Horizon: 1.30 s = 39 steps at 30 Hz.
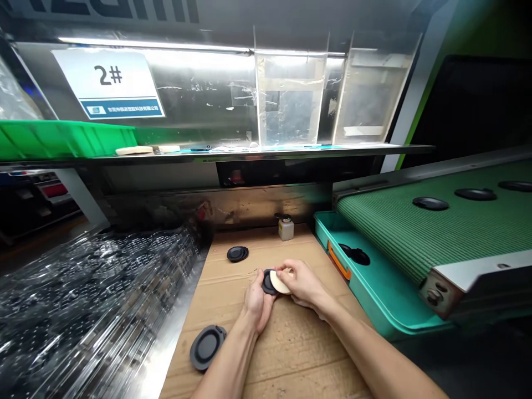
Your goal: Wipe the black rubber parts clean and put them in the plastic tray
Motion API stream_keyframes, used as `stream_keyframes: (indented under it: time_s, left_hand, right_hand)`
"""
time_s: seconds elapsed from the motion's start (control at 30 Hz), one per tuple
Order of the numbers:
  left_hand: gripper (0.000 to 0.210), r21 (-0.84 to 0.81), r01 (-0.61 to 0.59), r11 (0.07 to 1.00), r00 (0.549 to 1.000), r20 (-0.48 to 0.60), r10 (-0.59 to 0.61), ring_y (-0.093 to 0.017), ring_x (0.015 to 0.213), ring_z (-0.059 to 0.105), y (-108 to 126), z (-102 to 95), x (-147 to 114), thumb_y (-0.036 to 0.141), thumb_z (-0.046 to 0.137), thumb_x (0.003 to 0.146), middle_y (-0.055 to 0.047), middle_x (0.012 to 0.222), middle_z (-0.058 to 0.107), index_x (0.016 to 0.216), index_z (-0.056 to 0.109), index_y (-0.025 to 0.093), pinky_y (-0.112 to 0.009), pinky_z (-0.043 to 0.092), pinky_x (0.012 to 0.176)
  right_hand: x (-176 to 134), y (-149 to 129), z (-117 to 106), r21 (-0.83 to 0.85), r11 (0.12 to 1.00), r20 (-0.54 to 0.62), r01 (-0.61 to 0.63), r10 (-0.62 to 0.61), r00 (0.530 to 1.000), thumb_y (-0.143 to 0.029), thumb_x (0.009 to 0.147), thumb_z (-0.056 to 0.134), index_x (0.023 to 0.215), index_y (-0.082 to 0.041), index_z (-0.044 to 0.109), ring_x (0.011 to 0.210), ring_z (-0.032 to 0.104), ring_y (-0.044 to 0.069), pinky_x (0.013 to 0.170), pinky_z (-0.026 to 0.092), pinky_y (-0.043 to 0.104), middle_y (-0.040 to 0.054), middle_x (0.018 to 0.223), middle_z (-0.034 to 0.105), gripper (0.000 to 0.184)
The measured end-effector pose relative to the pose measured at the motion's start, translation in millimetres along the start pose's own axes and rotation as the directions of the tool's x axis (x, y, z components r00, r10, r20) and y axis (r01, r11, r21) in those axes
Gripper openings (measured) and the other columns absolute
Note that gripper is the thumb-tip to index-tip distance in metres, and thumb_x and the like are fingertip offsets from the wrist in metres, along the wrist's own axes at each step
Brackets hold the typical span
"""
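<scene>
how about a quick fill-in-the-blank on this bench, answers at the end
The right hand holds a cream pad; the dark disc is in the ____ hand.
The large print on the white sign reads ____.
The handle on the teal tray is coloured ____.

Missing words: left; 2#; orange

Beyond the left hand (253, 302), I see bare cardboard (262, 244) between the black discs (236, 254) and bottle (286, 229); a teal bin (366, 296) walls the right.
</scene>
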State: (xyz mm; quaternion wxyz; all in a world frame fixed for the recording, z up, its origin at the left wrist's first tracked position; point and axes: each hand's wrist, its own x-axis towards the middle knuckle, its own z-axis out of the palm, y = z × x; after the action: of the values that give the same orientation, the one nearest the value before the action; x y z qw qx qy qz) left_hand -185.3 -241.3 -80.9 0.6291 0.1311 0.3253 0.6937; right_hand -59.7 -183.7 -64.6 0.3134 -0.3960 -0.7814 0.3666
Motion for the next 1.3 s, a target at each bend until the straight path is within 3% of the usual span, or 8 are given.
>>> stream_keyframes:
  time_s: [0.2,0.37,0.53,0.7,0.8,0.9,1.07,1.3]
  left_hand:
    - [0.027,-0.01,0.015,1.0,1.0,0.019,-0.015,-0.026,0.1,0.064,-0.9,-1.9,-0.9,0.03,0.047,0.091,-0.017,0.107,0.067,0.097,0.062,0.009,-0.042,0.051,0.091]
    - [0.029,0.004,0.006,1.0,1.0,0.028,-0.006,-0.025,0.1,0.064,-0.9,-3.0,1.4,0.03,0.046,0.092,-0.018,0.108,0.067,0.101,0.062,0.008,-0.04,0.051,0.091]
    - [0.028,-0.019,0.008,1.0,1.0,0.016,-0.007,-0.024,0.098,0.065,0.4,-5.5,2.7,0.028,0.044,0.092,-0.016,0.106,0.067,0.101,0.062,0.008,-0.04,0.052,0.089]
    - [0.028,-0.015,0.035,0.999,0.999,0.023,-0.035,-0.024,0.095,0.065,1.9,-4.7,1.8,0.029,0.045,0.092,-0.017,0.104,0.068,0.098,0.063,0.008,-0.038,0.053,0.086]
    - [0.031,0.016,0.068,0.998,0.996,0.06,-0.069,-0.024,0.091,0.066,2.9,-2.5,0.1,0.032,0.044,0.092,-0.017,0.101,0.068,0.097,0.062,0.007,-0.038,0.053,0.082]
    - [0.033,0.033,0.087,0.996,0.992,0.084,-0.09,-0.025,0.086,0.066,5.2,-0.8,-1.6,0.035,0.045,0.091,-0.017,0.096,0.068,0.097,0.061,0.006,-0.038,0.053,0.076]
    - [0.032,0.011,0.118,0.993,0.975,0.188,-0.118,-0.024,0.079,0.065,11.0,-2.3,-2.2,0.026,0.039,0.089,-0.017,0.085,0.068,0.092,0.062,0.004,-0.034,0.051,0.065]
    - [0.025,0.069,0.151,0.986,0.969,0.185,-0.161,-0.021,0.073,0.063,10.6,-1.8,-2.7,0.023,0.044,0.088,-0.012,0.086,0.067,0.095,0.062,0.008,-0.031,0.048,0.059]
  right_hand:
    - [-2.7,-5.8,-5.6,0.029,0.999,0.225,0.029,-0.035,0.974,-0.03,0.08,0.054,0.085,-0.014,0.066,0.064,0.057,0.012,0.056,0.039,0.019,0.0014,0.074,0.067,0.021]
    - [-8.0,-12.3,-2.4,-0.241,0.968,-0.036,0.065,-0.076,0.996,-0.039,0.089,0.046,0.101,-0.022,0.064,0.075,0.061,0.015,0.066,0.041,0.022,0.0017,0.084,0.069,0.028]
    - [-6.3,-23.3,14.9,-0.533,0.844,-0.143,-0.049,-0.033,0.989,-0.045,0.095,0.033,0.109,-0.029,0.058,0.077,0.064,0.019,0.064,0.037,0.025,0.0031,0.086,0.07,0.033]
    - [-7.4,-18.7,16.9,-0.564,0.825,-0.072,0.037,-0.094,0.993,-0.049,0.096,0.029,0.107,-0.032,0.056,0.074,0.064,0.019,0.061,0.035,0.024,0.0007,0.082,0.069,0.034]
    - [-2.9,-13.2,10.3,-0.597,0.797,-0.176,-0.096,-0.013,0.984,-0.049,0.096,0.027,0.108,-0.03,0.057,0.072,0.064,0.02,0.06,0.034,0.025,0.0023,0.081,0.069,0.037]
    - [2.0,-9.8,2.1,-0.541,0.822,-0.281,-0.176,0.021,0.959,-0.048,0.096,0.028,0.112,-0.03,0.058,0.073,0.064,0.02,0.061,0.035,0.025,0.003,0.083,0.07,0.037]
    - [-1.0,-7.5,-3.3,-0.232,0.972,-0.316,-0.041,-0.035,0.948,-0.051,0.094,0.034,0.11,-0.027,0.061,0.071,0.063,0.017,0.061,0.04,0.023,0.0015,0.079,0.069,0.04]
    - [-1.2,-1.6,-14.7,0.115,0.986,-0.095,0.122,-0.111,0.989,-0.047,0.089,0.046,0.102,-0.018,0.065,0.068,0.061,0.014,0.06,0.046,0.022,0.0037,0.083,0.07,0.037]
